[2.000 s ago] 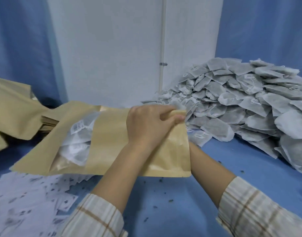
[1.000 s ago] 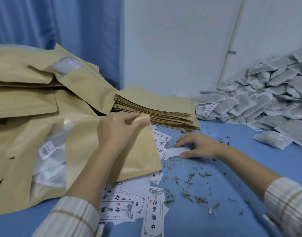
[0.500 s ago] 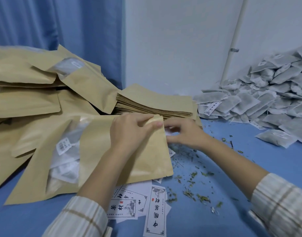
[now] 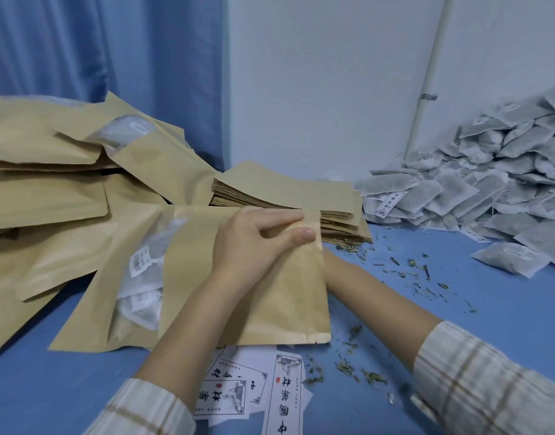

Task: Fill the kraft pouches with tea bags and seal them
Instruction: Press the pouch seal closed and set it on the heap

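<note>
Presently: left hand (image 4: pixel 254 243) pinches filled kraft pouch (image 4: pixel 238 293) at its mouth, likely for sealing; right hand is hidden behind it, grip undeterminable.

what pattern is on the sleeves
Cream with brown plaid lines, clearest on the right sleeve in the head view.
</note>
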